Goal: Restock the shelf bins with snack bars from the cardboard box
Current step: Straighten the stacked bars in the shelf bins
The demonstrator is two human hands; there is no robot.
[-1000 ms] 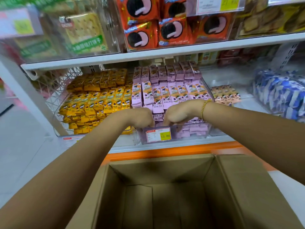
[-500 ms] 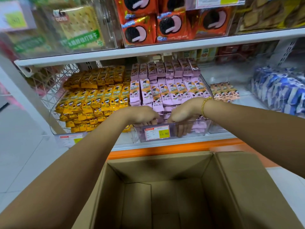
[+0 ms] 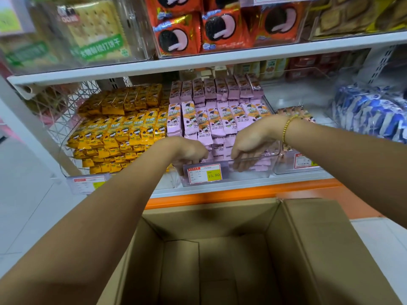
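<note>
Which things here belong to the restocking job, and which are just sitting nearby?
Job: cardboard box, clear bin, pink snack bars, left hand, right hand, both at the bin's front.
Nearby only: yellow snack bars, orange cookie packs, blue packets, cracker pack.

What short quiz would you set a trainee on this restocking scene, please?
1. True or false: snack bars are visible inside the open cardboard box.
2. The left hand and right hand are at the front of the clear bin that holds: A) yellow bars, B) pink bars, C) blue packs.
3. Fill in: the price tag on that bin reads ____.
Key: 1 false, since the visible bottom is bare; 2 B; 3 15.80.
</note>
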